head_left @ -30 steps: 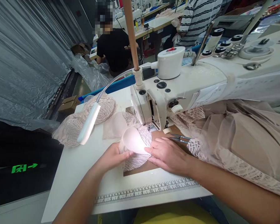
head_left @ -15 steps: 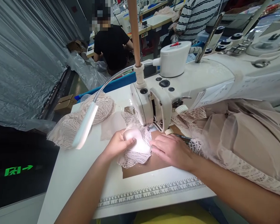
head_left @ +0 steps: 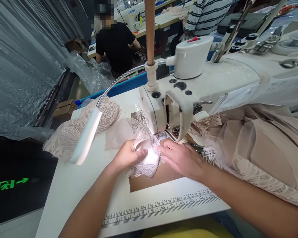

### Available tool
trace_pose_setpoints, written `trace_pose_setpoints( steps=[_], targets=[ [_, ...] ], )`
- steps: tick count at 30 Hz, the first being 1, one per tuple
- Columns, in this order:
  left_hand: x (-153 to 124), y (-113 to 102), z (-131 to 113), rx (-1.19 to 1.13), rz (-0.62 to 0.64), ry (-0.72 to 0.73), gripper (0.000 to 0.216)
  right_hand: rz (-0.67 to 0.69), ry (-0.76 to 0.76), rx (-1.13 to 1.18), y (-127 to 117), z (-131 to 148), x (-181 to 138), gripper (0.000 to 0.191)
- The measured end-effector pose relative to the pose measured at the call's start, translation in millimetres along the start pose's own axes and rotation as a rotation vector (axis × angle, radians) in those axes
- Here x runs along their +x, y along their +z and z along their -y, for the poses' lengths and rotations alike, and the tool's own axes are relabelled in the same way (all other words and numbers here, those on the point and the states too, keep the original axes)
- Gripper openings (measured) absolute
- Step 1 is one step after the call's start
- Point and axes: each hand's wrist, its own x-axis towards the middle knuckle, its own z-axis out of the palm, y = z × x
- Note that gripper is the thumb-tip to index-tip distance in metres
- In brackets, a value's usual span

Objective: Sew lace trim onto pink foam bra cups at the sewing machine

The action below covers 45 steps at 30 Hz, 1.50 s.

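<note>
A pale foam bra cup (head_left: 149, 156) with a lace edge lies under the sewing machine's needle area, brightly lit. My left hand (head_left: 125, 155) grips its left side, thumb on top and fingers underneath. At the right edge, the fingertips of my right hand (head_left: 182, 158) are closed on the lace border (head_left: 156, 145). The sewing machine (head_left: 151, 110) stands just beyond both hands, its presser foot close to the cup's upper edge. Sheer fabric (head_left: 120, 130) trails away to the left of the needle. My right fingers hide part of the lace.
Lace cups (head_left: 106, 114) are piled at the left, partly behind a gooseneck lamp (head_left: 86, 138). Beige fabric pieces (head_left: 265, 145) heap at the right, near dark scissors (head_left: 196, 146). A printed ruler (head_left: 161, 206) runs along the table's front. Two people sit or stand beyond.
The cup is turned slightly and its lace edge is folded up more toward the needle. Both hands keep their hold. The whole view has shifted a little.
</note>
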Motion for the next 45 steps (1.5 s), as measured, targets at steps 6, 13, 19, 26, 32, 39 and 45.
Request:
trace_pose_setpoints(
  steps=[6, 13, 19, 26, 32, 39, 45],
  targets=[
    [-13, -3, -13, 0.385, -0.084, -0.004, 0.021, -0.045, -0.014, -0.025, 4, -1, -3, 0.018],
    [-35, -5, -39, 1.158, -0.417, 0.469, 0.025, -0.055, -0.021, -0.053, 3, 0, -2, 0.020],
    [1, 15, -13, 1.129, -0.043, 0.823, 0.031, -0.085, -0.046, -0.049, 4, -2, -2, 0.021],
    [1, 19, 2, 1.200, -0.029, 0.769, 0.038, -0.076, 0.073, 0.001, 1, -4, -2, 0.028],
    [1, 20, 1, 1.188, -0.004, 0.763, 0.039, -0.069, 0.014, -0.032, 7, -6, 0, 0.033],
    [2, 21, -1, 1.164, -0.002, 0.730, 0.041, -0.032, 0.046, -0.071, 6, -4, 2, 0.033],
    [2, 27, -3, 1.238, -0.057, 0.710, 0.039, 0.043, 0.130, -0.106, 0, 1, 8, 0.036]
  ],
)
